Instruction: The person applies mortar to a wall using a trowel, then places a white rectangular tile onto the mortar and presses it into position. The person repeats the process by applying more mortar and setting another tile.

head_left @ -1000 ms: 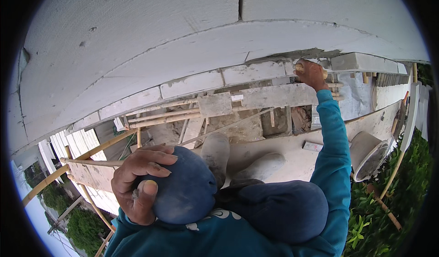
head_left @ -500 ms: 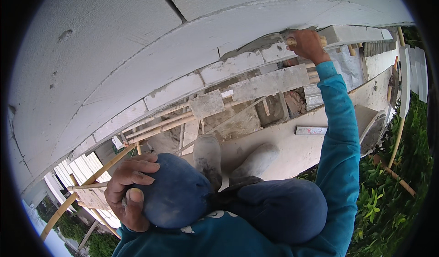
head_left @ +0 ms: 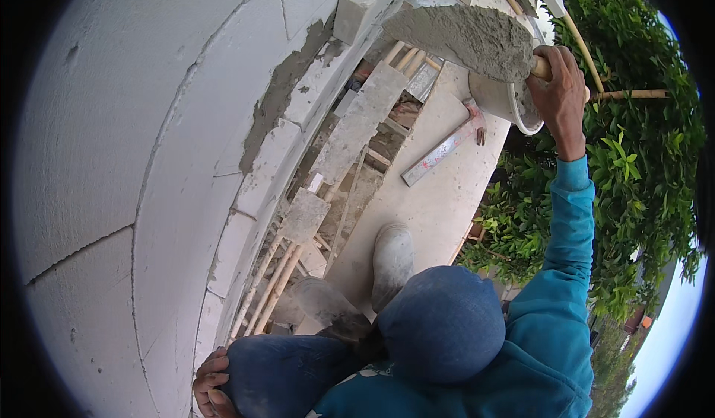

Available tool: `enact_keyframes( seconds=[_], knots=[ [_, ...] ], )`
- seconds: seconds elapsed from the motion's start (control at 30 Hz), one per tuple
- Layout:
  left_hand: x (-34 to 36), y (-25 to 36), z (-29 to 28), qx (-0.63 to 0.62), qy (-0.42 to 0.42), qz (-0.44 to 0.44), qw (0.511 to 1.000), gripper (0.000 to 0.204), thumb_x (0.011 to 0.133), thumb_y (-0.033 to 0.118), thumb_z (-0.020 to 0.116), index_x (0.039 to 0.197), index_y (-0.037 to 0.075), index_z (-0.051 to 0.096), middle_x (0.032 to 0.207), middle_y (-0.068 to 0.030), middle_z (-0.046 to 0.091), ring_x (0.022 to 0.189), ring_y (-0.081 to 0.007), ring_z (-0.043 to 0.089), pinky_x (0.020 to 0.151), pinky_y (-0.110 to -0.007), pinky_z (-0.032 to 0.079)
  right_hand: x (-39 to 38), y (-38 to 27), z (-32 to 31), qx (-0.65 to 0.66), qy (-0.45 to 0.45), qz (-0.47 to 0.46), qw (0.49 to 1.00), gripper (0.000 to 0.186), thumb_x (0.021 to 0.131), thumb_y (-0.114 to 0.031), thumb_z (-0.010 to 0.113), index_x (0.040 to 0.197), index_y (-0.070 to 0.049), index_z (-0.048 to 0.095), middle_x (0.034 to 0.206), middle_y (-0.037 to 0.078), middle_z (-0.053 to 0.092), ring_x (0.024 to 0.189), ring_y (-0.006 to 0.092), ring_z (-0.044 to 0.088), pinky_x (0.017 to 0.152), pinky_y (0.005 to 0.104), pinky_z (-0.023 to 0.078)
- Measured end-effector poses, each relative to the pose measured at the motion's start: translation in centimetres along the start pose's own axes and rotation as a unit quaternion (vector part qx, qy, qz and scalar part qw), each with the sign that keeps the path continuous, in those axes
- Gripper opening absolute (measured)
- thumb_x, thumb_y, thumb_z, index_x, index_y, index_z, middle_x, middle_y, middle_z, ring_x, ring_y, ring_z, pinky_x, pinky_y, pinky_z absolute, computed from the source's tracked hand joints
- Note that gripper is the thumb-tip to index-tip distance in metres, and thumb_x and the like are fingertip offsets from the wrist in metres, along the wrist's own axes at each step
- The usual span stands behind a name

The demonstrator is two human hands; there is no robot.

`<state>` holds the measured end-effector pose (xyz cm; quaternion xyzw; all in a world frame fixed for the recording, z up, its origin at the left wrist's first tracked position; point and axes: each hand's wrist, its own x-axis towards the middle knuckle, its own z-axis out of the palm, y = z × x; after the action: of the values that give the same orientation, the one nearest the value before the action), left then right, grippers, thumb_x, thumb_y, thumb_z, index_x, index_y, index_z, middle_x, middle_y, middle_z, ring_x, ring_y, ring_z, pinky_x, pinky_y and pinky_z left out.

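My right hand [head_left: 560, 94] is closed round the wooden handle of a trowel [head_left: 541, 68], out at the upper right. A thick heap of wet grey mortar [head_left: 469, 37] covers its blade. Just below it is a white bucket [head_left: 497, 98], partly hidden by the load. My left hand [head_left: 211, 382] rests against the side of my left knee, holding nothing, its fingers lightly bent. Along the foot of the pale block wall [head_left: 201, 98], a smeared strip of mortar [head_left: 277, 98] lies on the lower row of blocks. One pale block [head_left: 356, 14] sits at the far end of that strip.
A hammer [head_left: 447, 146] lies on the pale board [head_left: 432, 195] in front of my dusty boots [head_left: 392, 258]. Bamboo poles [head_left: 275, 288] and grey slabs [head_left: 357, 124] cross the gap beside the wall. Leafy bushes [head_left: 633, 135] grow past the board's right edge.
My view has turned to the right. The right hand has moved from the wall over to the bucket, and the trowel now carries mortar. My left hand stays at the knee.
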<state>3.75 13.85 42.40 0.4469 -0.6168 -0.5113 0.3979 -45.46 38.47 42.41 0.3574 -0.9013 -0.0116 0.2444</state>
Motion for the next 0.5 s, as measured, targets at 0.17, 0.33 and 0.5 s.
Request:
enact_keyframes(
  seconds=[0.17, 0.33, 0.5],
  knots=[
    [-0.1, -3.2, 0.6, 0.036, 0.126, 0.133, 0.982, 0.021, 0.078, 0.021, 0.069, 0.076, 0.002, 0.061, 0.076, -0.0107, 0.065, 0.067, -0.0194, 0.065, 0.065, -0.034, 0.053, -10.1, 13.8, -3.6, -0.192, -0.072, 0.175, 0.963, 0.026, 0.081, -0.019, 0.071, 0.103, -0.011, 0.06, 0.092, 0.007, 0.063, 0.088, 0.0296, 0.065, 0.074, 0.0443, 0.048],
    [0.7, -3.1, 0.8, 0.002, 0.051, 0.083, 0.995, 0.021, 0.078, 0.022, 0.069, 0.073, 0.004, 0.06, 0.075, -0.0086, 0.064, 0.066, -0.0171, 0.064, 0.064, -0.033, 0.052, -13.8, 20.1, 2.3, -0.31, -0.186, 0.152, 0.92, 0.008, 0.09, -0.012, 0.058, 0.098, -0.01, 0.058, 0.084, 0.011, 0.066, 0.084, 0.0317, 0.069, 0.071, 0.0476, 0.05],
    [0.9, -3.2, -0.1, -0.01, 0.032, 0.084, 0.996, 0.021, 0.078, 0.022, 0.07, 0.071, 0.006, 0.059, 0.075, -0.0064, 0.064, 0.066, -0.0149, 0.063, 0.064, -0.032, 0.051, -14.7, 14.6, 9.6, -0.226, -0.215, 0.187, 0.931, 0.009, 0.092, -0.015, 0.054, 0.095, -0.009, 0.06, 0.088, 0.013, 0.07, 0.088, 0.0335, 0.069, 0.073, 0.0485, 0.051]
  ],
)
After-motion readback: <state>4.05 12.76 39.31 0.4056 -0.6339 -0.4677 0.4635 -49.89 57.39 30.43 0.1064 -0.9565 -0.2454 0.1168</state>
